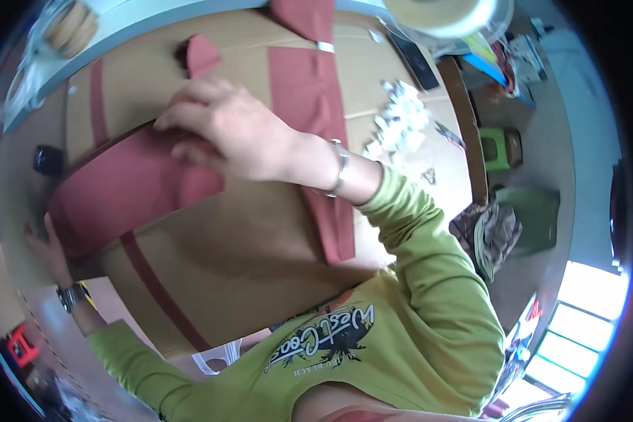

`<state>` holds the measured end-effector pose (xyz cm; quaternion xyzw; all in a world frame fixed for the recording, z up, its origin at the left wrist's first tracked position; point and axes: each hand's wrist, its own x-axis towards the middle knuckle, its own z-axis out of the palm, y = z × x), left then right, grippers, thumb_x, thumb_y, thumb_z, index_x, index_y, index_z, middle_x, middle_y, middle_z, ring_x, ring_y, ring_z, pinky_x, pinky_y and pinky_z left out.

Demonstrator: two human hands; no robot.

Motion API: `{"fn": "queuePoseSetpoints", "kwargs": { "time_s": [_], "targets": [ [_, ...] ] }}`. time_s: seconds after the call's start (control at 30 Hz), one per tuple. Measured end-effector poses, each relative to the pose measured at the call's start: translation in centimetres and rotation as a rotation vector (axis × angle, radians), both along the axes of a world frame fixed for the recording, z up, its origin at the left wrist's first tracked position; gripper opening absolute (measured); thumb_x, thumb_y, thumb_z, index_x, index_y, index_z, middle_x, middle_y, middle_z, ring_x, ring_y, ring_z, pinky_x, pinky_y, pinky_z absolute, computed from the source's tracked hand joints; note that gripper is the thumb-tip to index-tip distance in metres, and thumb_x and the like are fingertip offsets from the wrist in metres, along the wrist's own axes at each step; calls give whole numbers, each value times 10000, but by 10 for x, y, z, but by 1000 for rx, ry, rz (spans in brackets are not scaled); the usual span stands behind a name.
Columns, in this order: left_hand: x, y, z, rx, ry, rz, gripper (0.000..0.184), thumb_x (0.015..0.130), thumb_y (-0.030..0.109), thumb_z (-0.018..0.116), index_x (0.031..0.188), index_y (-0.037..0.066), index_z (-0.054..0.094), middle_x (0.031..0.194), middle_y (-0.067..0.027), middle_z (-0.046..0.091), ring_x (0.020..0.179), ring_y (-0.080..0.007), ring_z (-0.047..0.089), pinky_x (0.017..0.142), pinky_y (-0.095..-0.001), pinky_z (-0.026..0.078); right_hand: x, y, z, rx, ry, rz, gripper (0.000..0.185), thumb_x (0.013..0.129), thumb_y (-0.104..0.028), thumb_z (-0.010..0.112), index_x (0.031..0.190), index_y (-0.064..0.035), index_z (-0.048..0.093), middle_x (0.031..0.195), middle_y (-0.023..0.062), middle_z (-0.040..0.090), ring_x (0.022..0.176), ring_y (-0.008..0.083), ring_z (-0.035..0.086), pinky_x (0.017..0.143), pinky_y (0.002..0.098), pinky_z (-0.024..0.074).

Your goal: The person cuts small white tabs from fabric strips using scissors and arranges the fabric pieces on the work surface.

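Observation:
A long dark-red fabric piece (116, 190) lies over the cardboard in front of me, its near right corner lifted or folded. My right hand (228, 126) is closed, with bent fingers pinching the piece at its right end; the hand is slightly blurred. At the far left end of the fabric, my left hand (48, 246) rests by its edge with fingers stretched and apart. A small red fabric scrap (202, 56) lies just beyond my right hand. Another long red fabric strip (299, 88) passes beneath my right forearm.
The cardboard sheet (211, 281) carries dark-red stripes. To the right are a heap of white scraps (401, 119), a black phone (413, 62) and small snips (450, 135). A tape roll (439, 14) stands at the back. A black object (48, 160) sits at left.

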<state>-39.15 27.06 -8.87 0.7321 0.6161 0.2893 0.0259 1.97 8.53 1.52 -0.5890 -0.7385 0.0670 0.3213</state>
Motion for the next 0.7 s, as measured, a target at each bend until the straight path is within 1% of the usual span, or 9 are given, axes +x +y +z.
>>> {"fn": "queuePoseSetpoints", "kwargs": {
  "time_s": [0.03, 0.1, 0.17, 0.27, 0.3, 0.37, 0.43, 0.57, 0.7],
  "targets": [
    [2, -2, 4, 100, 93, 49, 651, 817, 419, 587, 1245, -27, 382, 1225, -205, 443, 1098, -331, 469, 916, -374, 391, 3, -16, 16, -156, 316, 267, 254, 747, -205, 620, 968, -80, 605, 1028, 139, 555, 830, 255, 568, 676, 353, 479],
    [27, -20, 20, 118, 129, -51, 618, 822, 383, 588, 1244, -22, 386, 1225, -202, 444, 1099, -332, 468, 918, -376, 390, 17, -50, 44, -82, 497, 437, 175, 783, -199, 600, 894, -68, 628, 923, 147, 597, 716, 214, 565, 610, 306, 470],
    [64, -56, 45, 176, 191, -213, 556, 833, 312, 588, 1241, -11, 393, 1226, -197, 447, 1102, -333, 467, 922, -382, 387, 48, -86, 46, -96, 553, 409, 172, 783, -201, 600, 888, -67, 627, 917, 145, 597, 712, 213, 562, 607, 305, 468],
    [138, -68, 65, 296, 125, -396, 500, 823, 240, 591, 1223, 0, 411, 1226, -184, 451, 1100, -328, 468, 927, -386, 381, -7, -78, 44, -62, 510, 435, 168, 784, -207, 600, 868, -63, 622, 901, 139, 599, 698, 210, 555, 600, 303, 463],
    [161, -106, 72, 290, 113, -503, 475, 809, 204, 594, 1207, 6, 427, 1226, -173, 454, 1096, -323, 469, 929, -388, 377, -19, -77, 45, -63, 521, 456, 167, 785, -208, 600, 862, -62, 620, 895, 137, 599, 693, 209, 552, 597, 302, 461],
    [209, -163, 92, 96, 175, -762, 435, 779, 132, 599, 1175, 18, 457, 1226, -151, 460, 1089, -312, 471, 934, -392, 368, 98, -248, 82, -154, 714, 443, 166, 786, -212, 601, 849, -60, 617, 884, 133, 600, 683, 207, 547, 593, 300, 457],
    [236, -204, 109, 38, 136, -996, 411, 750, 59, 604, 1143, 30, 488, 1227, -129, 467, 1082, -301, 474, 939, -396, 360, 77, -219, 73, -170, 750, 455, 166, 787, -216, 601, 836, -57, 613, 873, 128, 600, 674, 204, 541, 588, 298, 453],
    [278, -254, 100, -12, 133, -1171, 389, 742, 50, 602, 1119, 33, 507, 1205, -113, 485, 1058, -286, 489, 908, -380, 377, 34, -205, 60, -238, 874, 420, 172, 788, -223, 601, 810, -53, 607, 851, 120, 602, 655, 200, 531, 578, 295, 445],
    [300, -288, 85, -175, 40, -1228, 351, 745, 39, 595, 1090, 35, 529, 1169, -100, 513, 1024, -273, 503, 880, -364, 389, 83, -279, 61, -279, 995, 456, 183, 790, -230, 602, 784, -48, 600, 828, 112, 604, 636, 196, 520, 568, 291, 438]
  ]
}}
